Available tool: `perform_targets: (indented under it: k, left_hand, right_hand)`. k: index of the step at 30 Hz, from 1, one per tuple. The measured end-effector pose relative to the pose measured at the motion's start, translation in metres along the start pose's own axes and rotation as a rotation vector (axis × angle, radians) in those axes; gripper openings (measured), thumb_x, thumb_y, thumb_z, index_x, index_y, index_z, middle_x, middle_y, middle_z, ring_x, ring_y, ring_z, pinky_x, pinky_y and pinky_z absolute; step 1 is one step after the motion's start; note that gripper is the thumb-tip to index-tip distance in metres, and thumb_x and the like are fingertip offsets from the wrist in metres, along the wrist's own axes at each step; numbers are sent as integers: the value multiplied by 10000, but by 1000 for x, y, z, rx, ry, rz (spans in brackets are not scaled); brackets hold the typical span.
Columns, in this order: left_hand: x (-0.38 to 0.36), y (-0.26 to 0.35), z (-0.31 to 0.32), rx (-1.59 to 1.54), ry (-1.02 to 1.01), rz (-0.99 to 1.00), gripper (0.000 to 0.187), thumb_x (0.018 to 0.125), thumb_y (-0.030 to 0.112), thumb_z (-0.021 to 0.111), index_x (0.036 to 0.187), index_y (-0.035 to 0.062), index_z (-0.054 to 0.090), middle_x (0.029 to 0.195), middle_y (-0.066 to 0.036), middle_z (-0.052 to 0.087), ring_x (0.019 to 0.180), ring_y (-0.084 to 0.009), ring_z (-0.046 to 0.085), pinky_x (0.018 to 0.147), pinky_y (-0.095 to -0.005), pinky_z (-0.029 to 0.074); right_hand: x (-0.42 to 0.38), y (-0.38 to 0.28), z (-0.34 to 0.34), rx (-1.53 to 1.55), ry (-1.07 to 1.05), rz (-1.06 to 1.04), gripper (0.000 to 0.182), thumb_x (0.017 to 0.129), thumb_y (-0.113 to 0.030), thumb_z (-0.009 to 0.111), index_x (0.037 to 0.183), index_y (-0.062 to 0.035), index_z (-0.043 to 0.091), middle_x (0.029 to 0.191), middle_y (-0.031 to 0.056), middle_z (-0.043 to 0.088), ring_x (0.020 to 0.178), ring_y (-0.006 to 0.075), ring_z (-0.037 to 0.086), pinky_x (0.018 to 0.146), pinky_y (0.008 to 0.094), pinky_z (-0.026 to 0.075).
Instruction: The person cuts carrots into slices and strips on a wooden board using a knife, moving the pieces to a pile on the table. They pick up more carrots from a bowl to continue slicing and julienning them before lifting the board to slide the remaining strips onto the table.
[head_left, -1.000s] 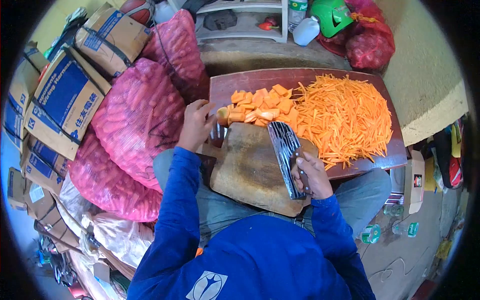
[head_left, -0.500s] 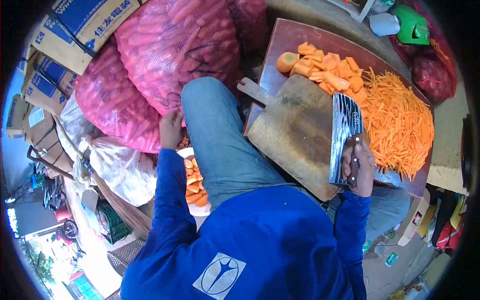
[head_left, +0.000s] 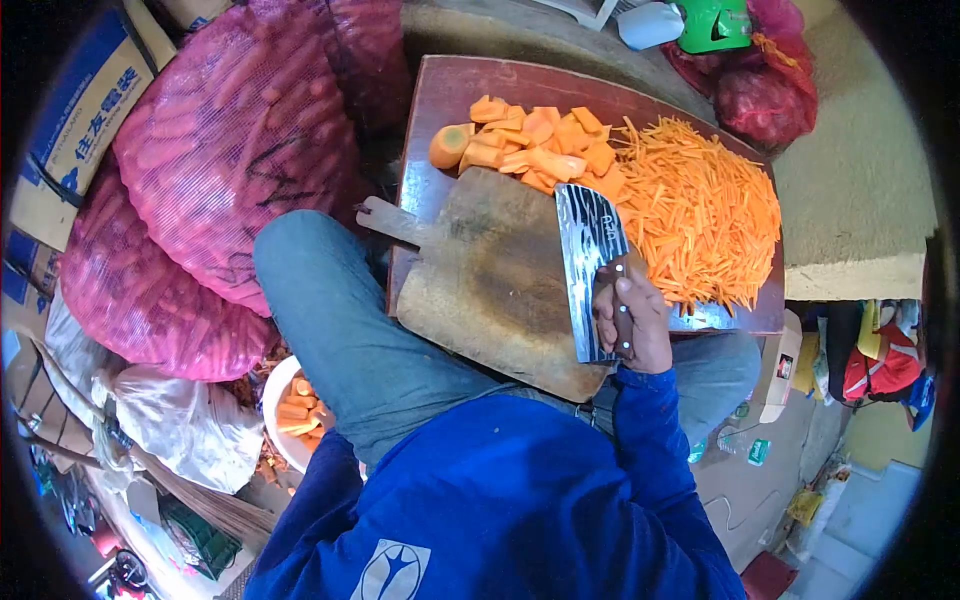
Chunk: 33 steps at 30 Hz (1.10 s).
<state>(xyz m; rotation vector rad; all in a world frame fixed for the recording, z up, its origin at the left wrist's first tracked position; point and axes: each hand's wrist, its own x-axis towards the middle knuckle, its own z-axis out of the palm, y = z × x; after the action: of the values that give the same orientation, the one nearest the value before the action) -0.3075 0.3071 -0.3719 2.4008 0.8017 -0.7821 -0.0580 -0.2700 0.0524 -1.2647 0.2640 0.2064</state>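
My right hand [head_left: 640, 318] is wrapped round the dark handle of a cleaver [head_left: 588, 255], whose broad shiny blade lies over the right part of a worn wooden cutting board [head_left: 480, 285]. Cut carrot chunks [head_left: 545, 145] sit just beyond the board, and a big heap of carrot strips [head_left: 705, 215] spreads to the right. Both rest on a reddish-brown low table [head_left: 440, 90]. Of my left arm only the blue sleeve [head_left: 325, 480] shows, beside a white bucket [head_left: 275, 405] holding carrot pieces [head_left: 300, 408]; the hand itself is hidden.
Large pink mesh sacks of carrots [head_left: 240, 150] stand on the left, with cardboard boxes [head_left: 85, 110] behind them. White plastic sacks [head_left: 190, 425] lie near the bucket. A green container [head_left: 715, 25] and a red mesh bag [head_left: 765, 100] are at the back right.
The view has swung right, shifting the scene leftward. My left hand has left the mesh sack and dropped down out of sight near the bucket. The right hand still grips the cleaver.
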Motion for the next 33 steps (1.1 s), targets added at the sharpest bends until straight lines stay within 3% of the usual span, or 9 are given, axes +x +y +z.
perform_targets:
  k: [33]
  left_hand:
    - [-10,19,-2,-85,-65,3,499,841,286,814,1215,18,622,1069,-210,703,1024,-415,692,939,-455,562]
  right_hand:
    - [0,0,-1,25,-30,37,383,1072,-341,599,1279,-19,596,739,23,572,479,93,509,399,246,410]
